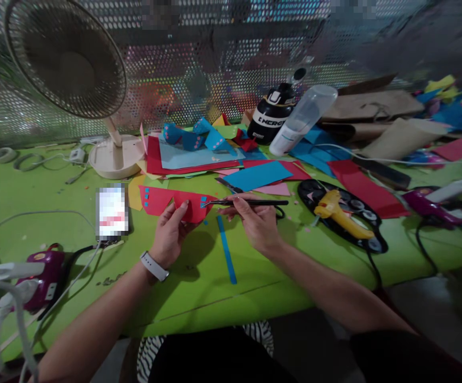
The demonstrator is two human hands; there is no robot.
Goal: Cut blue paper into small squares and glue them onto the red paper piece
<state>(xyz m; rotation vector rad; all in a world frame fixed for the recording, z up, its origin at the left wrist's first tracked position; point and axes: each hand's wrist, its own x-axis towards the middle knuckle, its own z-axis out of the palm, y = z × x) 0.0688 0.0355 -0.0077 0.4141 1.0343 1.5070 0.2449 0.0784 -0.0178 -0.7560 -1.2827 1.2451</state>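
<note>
My left hand point(170, 229) pinches a cut piece of red paper point(159, 202), thumb on its front. Small blue paper squares point(147, 197) are stuck down its left end, and more sit near its right end. In my right hand point(257, 221) is a pair of dark tweezers point(262, 202), held like a pen. The tweezer tips meet the blue squares at the red paper's right end; whether they grip one I cannot make out. Below, on the green table point(191, 298), lies a thin blue paper strip point(226, 250), with a tiny blue piece near its upper end.
A fan point(115, 154) and a phone point(111, 213) stand to the left, near a purple power strip point(41, 279) with cables. Blue paper glasses point(186, 137) rest on stacked paper behind. To the right are bottles point(270, 117) and a yellow glue gun point(344, 215) on a black palette.
</note>
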